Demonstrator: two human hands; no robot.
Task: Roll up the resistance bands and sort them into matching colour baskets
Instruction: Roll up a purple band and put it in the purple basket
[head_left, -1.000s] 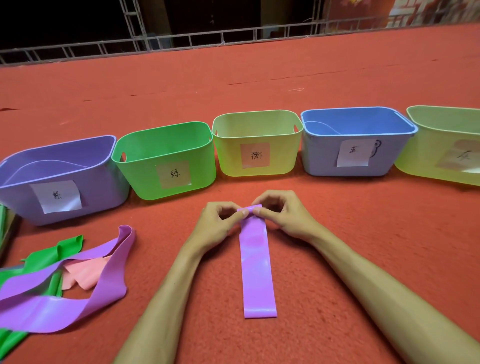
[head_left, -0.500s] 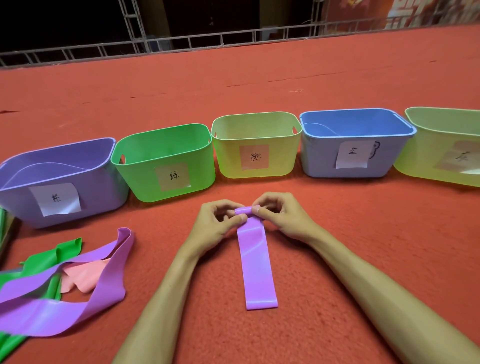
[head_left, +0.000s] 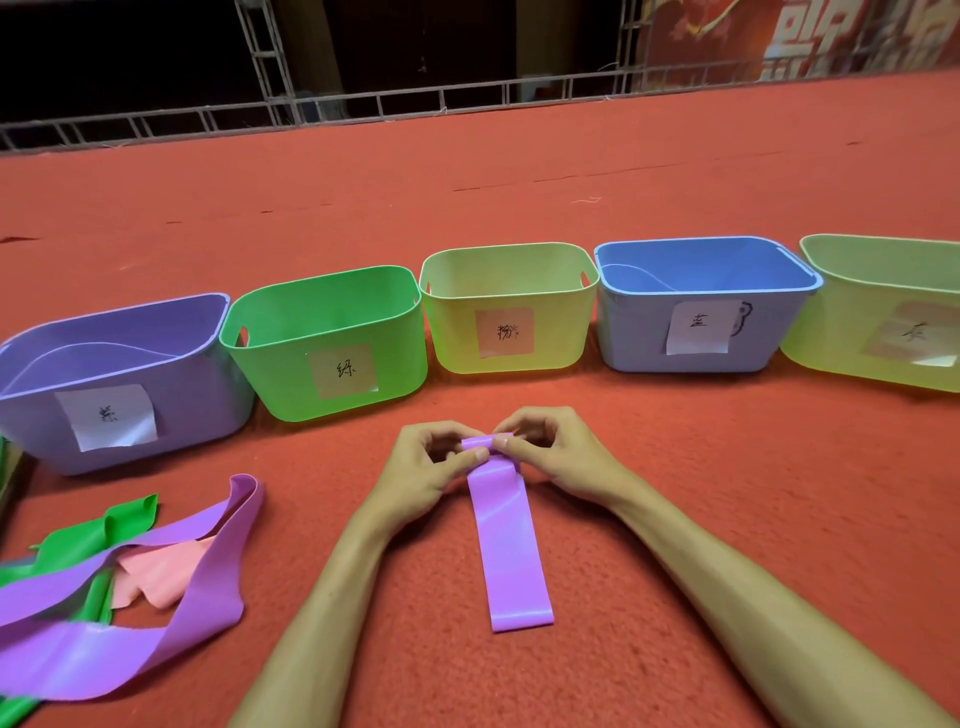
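Purple flat rubber band (head_left: 511, 545) lies mid-carpet on the red carpet (head_left: 727, 493); your left hand (head_left: 423, 467) and right hand (head_left: 558, 454) both pinch its rolled far end. Its flat tail has shortened, so rolling is progressing; the lilac plastic basket (head_left: 208, 395) comes next.

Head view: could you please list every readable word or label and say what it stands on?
"紫": paper label, purple basket.
"绿": paper label, green basket.
"粉", scrawled: label, yellow basket.
"蓝": label, blue basket.
Rightmost basket label: washed out by glare, unreadable.
Red banner, top right: large white characters cut off, unreadable.
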